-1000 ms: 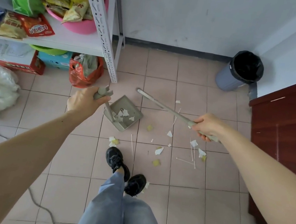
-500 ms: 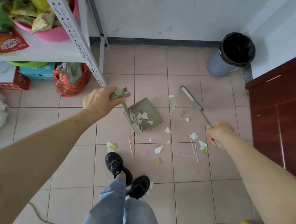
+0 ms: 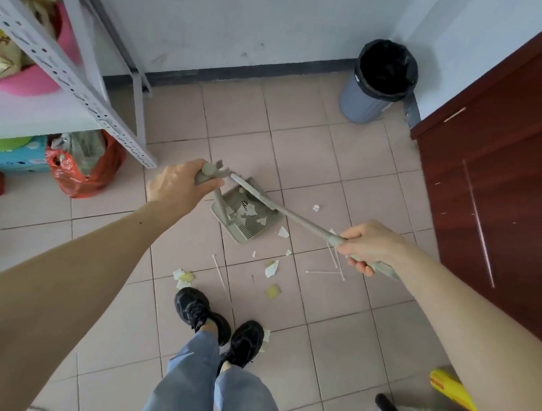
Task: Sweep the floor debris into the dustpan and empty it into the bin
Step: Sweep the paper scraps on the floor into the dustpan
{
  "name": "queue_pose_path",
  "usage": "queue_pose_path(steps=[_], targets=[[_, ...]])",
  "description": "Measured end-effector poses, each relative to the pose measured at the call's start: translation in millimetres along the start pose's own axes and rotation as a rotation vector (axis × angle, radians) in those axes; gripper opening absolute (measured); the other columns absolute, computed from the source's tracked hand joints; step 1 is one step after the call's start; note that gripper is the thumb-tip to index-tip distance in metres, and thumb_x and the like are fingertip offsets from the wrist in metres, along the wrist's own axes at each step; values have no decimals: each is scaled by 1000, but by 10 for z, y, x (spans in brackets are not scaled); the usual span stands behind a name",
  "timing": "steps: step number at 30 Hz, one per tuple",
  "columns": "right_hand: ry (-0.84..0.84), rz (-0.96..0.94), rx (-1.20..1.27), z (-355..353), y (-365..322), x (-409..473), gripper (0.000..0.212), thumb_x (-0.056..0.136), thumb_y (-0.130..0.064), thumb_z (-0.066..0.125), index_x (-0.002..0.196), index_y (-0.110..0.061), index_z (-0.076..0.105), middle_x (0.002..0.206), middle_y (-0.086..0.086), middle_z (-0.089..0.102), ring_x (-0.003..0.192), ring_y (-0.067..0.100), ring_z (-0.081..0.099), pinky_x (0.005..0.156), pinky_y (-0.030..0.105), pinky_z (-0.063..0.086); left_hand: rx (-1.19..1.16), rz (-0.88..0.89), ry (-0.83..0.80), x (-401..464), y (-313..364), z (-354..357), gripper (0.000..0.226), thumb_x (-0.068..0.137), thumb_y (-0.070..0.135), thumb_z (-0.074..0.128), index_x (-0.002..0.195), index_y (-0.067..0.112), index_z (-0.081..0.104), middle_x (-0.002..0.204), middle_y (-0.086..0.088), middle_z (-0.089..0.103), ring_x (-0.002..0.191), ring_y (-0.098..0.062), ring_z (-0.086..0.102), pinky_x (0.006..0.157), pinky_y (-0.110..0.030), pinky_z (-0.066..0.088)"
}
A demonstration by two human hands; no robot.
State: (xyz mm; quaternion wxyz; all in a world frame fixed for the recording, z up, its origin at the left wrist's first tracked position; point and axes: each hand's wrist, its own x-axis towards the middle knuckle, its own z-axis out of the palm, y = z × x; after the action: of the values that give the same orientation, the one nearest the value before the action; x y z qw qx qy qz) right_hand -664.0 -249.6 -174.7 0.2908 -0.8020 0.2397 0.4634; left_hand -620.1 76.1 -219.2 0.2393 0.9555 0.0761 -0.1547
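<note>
Left hand (image 3: pixel 180 190) has a clenched grip on the top of the grey-green plastic dustpan's upright handle (image 3: pixel 209 176); the dustpan pan (image 3: pixel 247 217) sits on the pink tiled floor (image 3: pixel 303 161), just ahead of the feet, with several white paper scraps already in it. Right hand (image 3: pixel 366 243) has a closed grip around the long grey-green broom stick (image 3: pixel 283 208), which runs diagonally from that hand up-left across the pan, its far end just beside the dustpan handle top. Broom head not visible, probably out of frame behind the right forearm, can't confirm. Loose debris still on the floor: white and yellow paper bits (image 3: pixel 271 269) between pan and shoes, a small yellow-white cluster (image 3: pixel 183 277) near the left black sneaker (image 3: pixel 197 309), thin white sticks (image 3: pixel 326 273) under the right hand, one stray white scrap (image 3: pixel 316 207) right of the pan. Round grey bin with black liner (image 3: pixel 379 81) stands in the far corner against the white wall, well apart from the pan, next to the dark red wooden cabinet (image 3: pixel 515 168). White metal shelf rack (image 3: pixel 70 72) on the left holds a pink plastic basin (image 3: pixel 28 76) with snack packets; red plastic bag (image 3: pixel 85 167) on the floor under it. Yellow packet (image 3: pixel 452 391) at lower right, partly hidden by the right arm.
</note>
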Motion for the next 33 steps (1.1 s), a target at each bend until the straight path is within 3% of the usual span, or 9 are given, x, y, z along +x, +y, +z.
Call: queue_pose_path(steps=[4,7,11,18,23,27,30,33], targets=[[30,-14,13,-277,196,-200,24,88,-3,55,105,-2,72,69,12,59,41,14,46,36,21,37,32,47,13,-51,58,26,35,85,60,59,93,26,63,76,2,59,75,-21,53,56,-29,33],[88,-2,98,-365,415,-282,22,90,-3,56,98,-20,68,69,12,58,42,15,45,36,19,36,35,70,6,-96,105,47,32,84,60,60,92,29,62,73,4,57,76,-23,55,61,-30,37],[214,56,214,-249,750,-213,22,89,-1,56,104,-2,72,67,15,57,43,17,44,36,20,34,64,119,-23,-130,154,35,32,83,62,60,94,32,63,74,7,57,77,-20,54,64,-30,39],[328,206,416,44,1104,-32,19,92,-8,62,107,3,69,67,14,55,43,19,47,32,18,35,137,226,-95,-60,294,77,32,83,63,59,93,32,63,70,9,54,76,-21,55,63,-31,39],[292,262,419,440,1007,2,18,92,0,58,108,6,66,67,16,58,18,11,43,29,14,35,218,266,-136,31,308,116,34,85,63,56,93,30,60,79,2,61,77,-25,59,62,-31,38],[215,210,370,820,772,-189,21,89,-1,55,103,7,68,45,9,57,23,14,44,38,20,38,241,317,-175,87,250,122,38,86,64,54,95,28,59,81,-2,63,78,-28,61,63,-33,44],[188,173,425,949,631,-413,26,88,-1,55,108,7,68,57,10,53,27,10,43,34,19,35,202,355,-190,107,217,96,36,87,62,54,92,26,57,80,-1,61,77,-27,58,63,-34,44],[168,131,367,970,601,-628,29,87,-8,55,110,1,70,64,14,62,43,20,50,41,25,40,185,372,-180,125,168,50,31,88,61,54,91,30,57,76,3,58,75,-24,55,64,-33,40]])
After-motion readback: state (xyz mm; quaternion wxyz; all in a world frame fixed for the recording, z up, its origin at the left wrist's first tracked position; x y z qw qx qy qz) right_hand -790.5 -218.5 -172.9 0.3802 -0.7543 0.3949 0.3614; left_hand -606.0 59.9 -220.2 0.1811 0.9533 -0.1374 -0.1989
